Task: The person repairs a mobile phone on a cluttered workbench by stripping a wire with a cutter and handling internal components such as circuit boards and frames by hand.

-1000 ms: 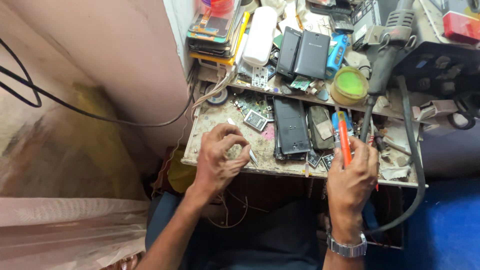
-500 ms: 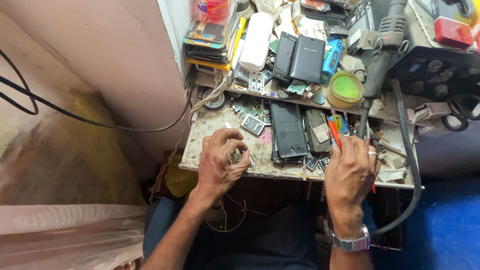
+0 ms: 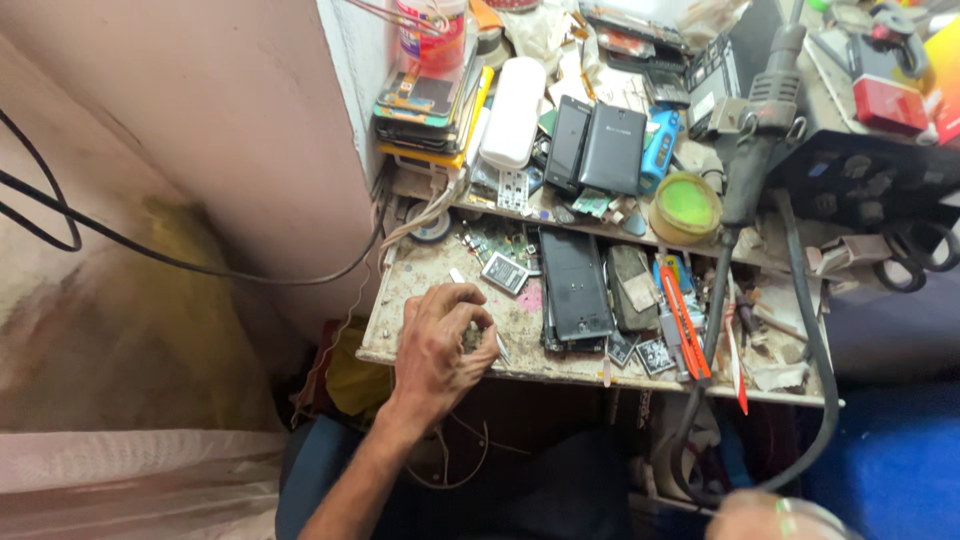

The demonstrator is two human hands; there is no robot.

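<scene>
At frame centre, the left hand (image 3: 440, 345) pinches a tiny, light, fragile-looking component (image 3: 472, 338) by its edges above the cluttered bench (image 3: 420, 275); the right hand's (image 3: 765, 515) grip cannot be told.

On the counter (image 3: 420, 275), the opened phone (image 3: 575, 285) lies at the middle. The left hand (image 3: 440, 345) rests left of it near the front edge; the pliers (image 3: 685, 320) lie right of it; the round tin (image 3: 685, 205) sits behind it to the right.
</scene>
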